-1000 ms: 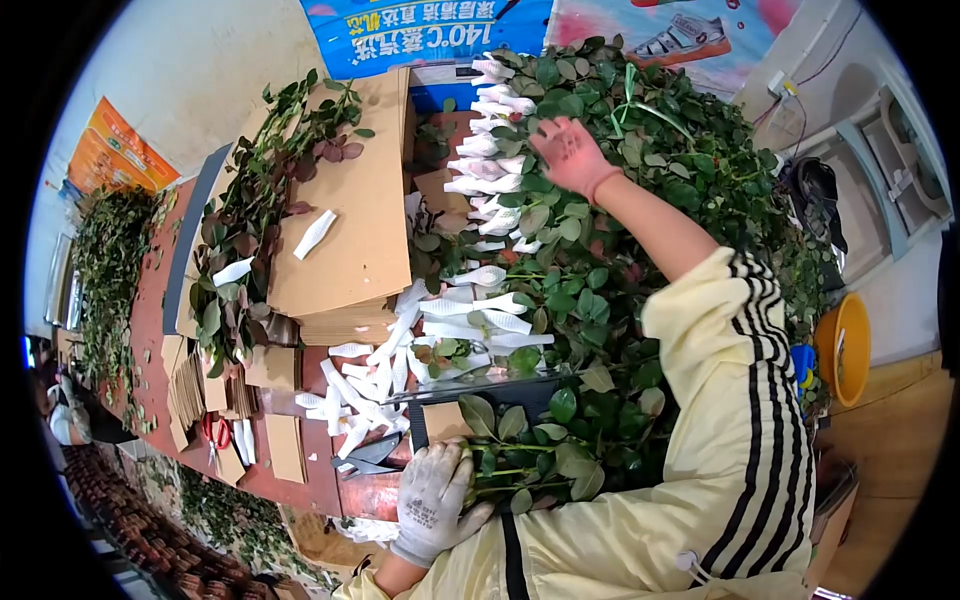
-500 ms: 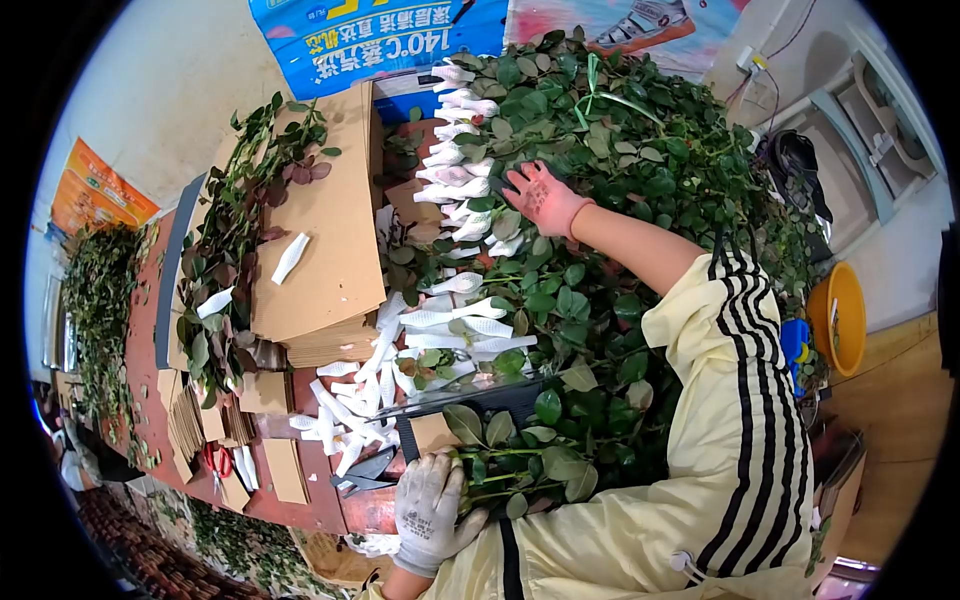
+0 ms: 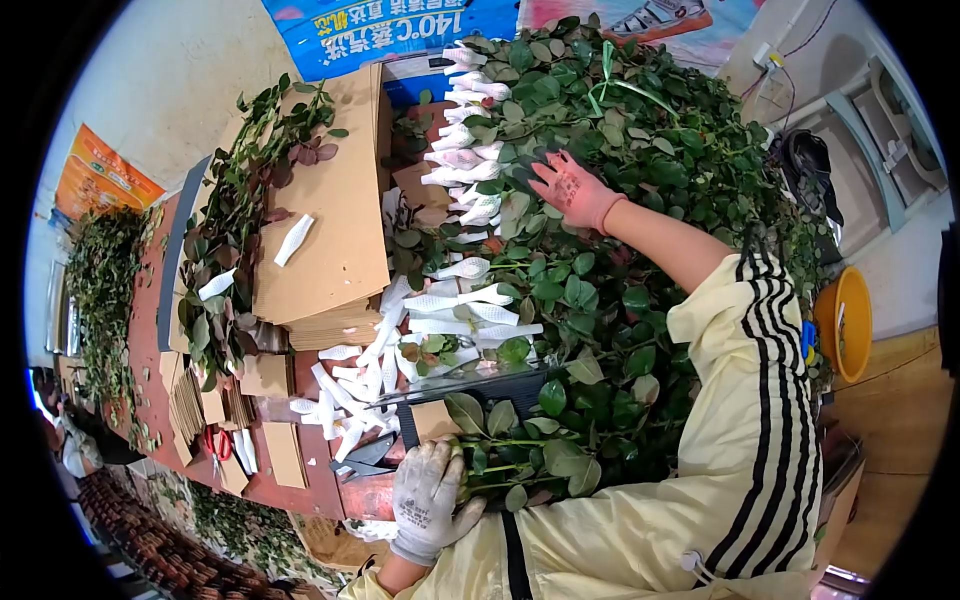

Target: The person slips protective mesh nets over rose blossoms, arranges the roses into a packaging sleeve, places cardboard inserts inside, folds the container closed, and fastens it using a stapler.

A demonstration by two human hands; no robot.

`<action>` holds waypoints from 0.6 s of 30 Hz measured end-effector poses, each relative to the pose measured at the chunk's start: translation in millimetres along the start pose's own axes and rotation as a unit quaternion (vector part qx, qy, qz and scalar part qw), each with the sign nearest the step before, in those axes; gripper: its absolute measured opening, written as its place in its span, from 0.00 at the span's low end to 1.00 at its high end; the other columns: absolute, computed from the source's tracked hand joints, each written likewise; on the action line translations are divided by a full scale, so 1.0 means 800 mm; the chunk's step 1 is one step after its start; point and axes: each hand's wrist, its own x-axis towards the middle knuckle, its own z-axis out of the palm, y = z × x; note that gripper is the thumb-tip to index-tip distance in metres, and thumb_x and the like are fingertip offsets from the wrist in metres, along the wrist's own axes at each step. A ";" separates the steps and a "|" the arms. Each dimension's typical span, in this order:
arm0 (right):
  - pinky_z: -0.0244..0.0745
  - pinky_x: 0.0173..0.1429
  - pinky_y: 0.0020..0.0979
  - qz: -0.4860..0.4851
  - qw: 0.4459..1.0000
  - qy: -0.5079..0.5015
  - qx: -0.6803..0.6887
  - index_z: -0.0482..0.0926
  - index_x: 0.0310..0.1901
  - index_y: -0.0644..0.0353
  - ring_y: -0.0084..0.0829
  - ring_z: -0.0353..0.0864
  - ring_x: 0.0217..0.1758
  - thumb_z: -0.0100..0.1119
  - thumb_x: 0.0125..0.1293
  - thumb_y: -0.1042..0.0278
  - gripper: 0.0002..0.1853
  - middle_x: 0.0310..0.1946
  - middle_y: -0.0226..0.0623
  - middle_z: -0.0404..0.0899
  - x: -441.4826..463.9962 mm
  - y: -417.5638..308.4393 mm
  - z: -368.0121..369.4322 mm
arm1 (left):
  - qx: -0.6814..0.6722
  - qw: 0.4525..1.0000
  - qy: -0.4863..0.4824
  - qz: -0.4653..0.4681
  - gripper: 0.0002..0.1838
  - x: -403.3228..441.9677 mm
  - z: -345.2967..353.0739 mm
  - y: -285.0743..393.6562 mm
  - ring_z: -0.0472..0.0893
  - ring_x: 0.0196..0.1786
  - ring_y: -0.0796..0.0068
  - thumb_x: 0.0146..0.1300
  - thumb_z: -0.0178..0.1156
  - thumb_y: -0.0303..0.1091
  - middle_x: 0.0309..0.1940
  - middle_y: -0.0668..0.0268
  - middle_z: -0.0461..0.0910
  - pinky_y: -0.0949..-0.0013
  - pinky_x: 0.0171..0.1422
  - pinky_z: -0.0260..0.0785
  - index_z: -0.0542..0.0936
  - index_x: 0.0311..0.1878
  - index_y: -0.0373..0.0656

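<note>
I had bright, soft light over my table (image 3: 322,487); the lens bowed the edges and blackened the corners.

And there's the pink-gloved right hand (image 3: 578,192), dark print across its back, stretched well out in front, palm down, fingers spread and pointing left! Behind it the bare right forearm (image 3: 670,245) slants straight back into a loose, pale-yellow sleeve with black stripes (image 3: 765,400). Down low, close in to the body, look at the greyish-white-gloved left hand (image 3: 428,500): back uppermost, fingers side by side and bent forward, thumb (image 3: 468,515) angled out to the right, palm hidden underneath. Just a short stretch of bare left wrist (image 3: 400,573) shows below.
</note>
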 end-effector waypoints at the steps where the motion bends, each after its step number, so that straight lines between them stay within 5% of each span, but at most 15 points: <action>1: 0.48 0.74 0.49 0.020 0.998 0.056 0.018 0.58 0.69 0.56 0.50 0.56 0.71 0.56 0.56 0.42 0.43 0.69 0.47 0.58 0.003 0.000 0.000 | 0.001 1.000 0.000 0.002 0.34 0.000 0.001 -0.001 0.70 0.57 0.40 0.40 0.66 0.43 0.55 0.44 0.71 0.43 0.62 0.60 0.74 0.52 0.34; 5: 0.57 0.68 0.42 0.081 0.993 0.073 0.049 0.65 0.65 0.53 0.44 0.65 0.63 0.57 0.54 0.41 0.39 0.61 0.41 0.67 0.016 0.018 -0.026 | -0.006 1.000 0.005 0.009 0.34 0.001 0.000 -0.002 0.70 0.56 0.40 0.39 0.66 0.42 0.54 0.45 0.71 0.44 0.62 0.61 0.74 0.51 0.34; 6: 0.62 0.61 0.41 0.098 0.988 0.095 0.072 0.68 0.62 0.51 0.40 0.71 0.55 0.56 0.55 0.51 0.31 0.54 0.36 0.71 0.021 0.030 -0.029 | -0.009 1.000 0.002 0.007 0.34 0.002 0.000 -0.002 0.71 0.56 0.40 0.39 0.66 0.42 0.54 0.45 0.72 0.44 0.62 0.61 0.74 0.51 0.34; 8: 0.64 0.56 0.39 0.213 0.960 0.134 0.119 0.70 0.60 0.51 0.37 0.73 0.52 0.58 0.53 0.54 0.30 0.49 0.34 0.73 0.029 0.054 -0.029 | -0.007 1.000 -0.002 0.001 0.34 0.005 -0.002 -0.001 0.71 0.56 0.41 0.38 0.67 0.42 0.54 0.45 0.71 0.44 0.61 0.61 0.74 0.51 0.34; 10: 0.65 0.53 0.37 0.270 0.909 0.277 0.158 0.70 0.59 0.50 0.36 0.73 0.52 0.57 0.52 0.58 0.29 0.48 0.34 0.74 0.053 0.091 -0.018 | -0.004 1.000 0.007 0.006 0.33 0.003 0.000 -0.002 0.71 0.55 0.41 0.39 0.67 0.42 0.54 0.45 0.71 0.45 0.61 0.62 0.74 0.50 0.34; 12: 0.66 0.52 0.35 0.254 0.909 0.311 0.115 0.70 0.58 0.50 0.35 0.73 0.51 0.52 0.54 0.62 0.26 0.47 0.35 0.74 0.069 0.106 -0.020 | -0.001 1.000 0.004 0.005 0.33 0.000 0.001 -0.001 0.71 0.56 0.41 0.39 0.67 0.42 0.54 0.46 0.71 0.45 0.61 0.62 0.74 0.50 0.34; 15: 0.65 0.54 0.34 0.200 0.962 0.082 0.164 0.68 0.61 0.52 0.36 0.73 0.51 0.47 0.56 0.67 0.27 0.49 0.38 0.73 0.088 0.092 -0.029 | -0.007 1.000 0.007 0.001 0.32 0.002 0.000 -0.004 0.71 0.56 0.41 0.39 0.67 0.42 0.54 0.46 0.72 0.45 0.61 0.62 0.75 0.50 0.34; 16: 0.65 0.54 0.36 0.187 0.951 0.179 0.171 0.68 0.60 0.55 0.39 0.73 0.50 0.45 0.56 0.66 0.26 0.48 0.40 0.72 0.089 0.081 -0.001 | -0.017 1.000 0.004 0.000 0.32 0.002 0.000 -0.003 0.71 0.56 0.41 0.39 0.66 0.42 0.54 0.46 0.72 0.45 0.61 0.62 0.75 0.50 0.34; 18: 0.64 0.55 0.40 0.193 0.940 0.209 0.188 0.67 0.60 0.56 0.41 0.72 0.52 0.44 0.57 0.65 0.26 0.50 0.42 0.71 0.082 0.071 0.001 | -0.020 1.000 0.008 -0.007 0.32 0.001 -0.001 -0.003 0.71 0.56 0.41 0.40 0.66 0.42 0.54 0.46 0.72 0.45 0.61 0.62 0.75 0.50 0.34</action>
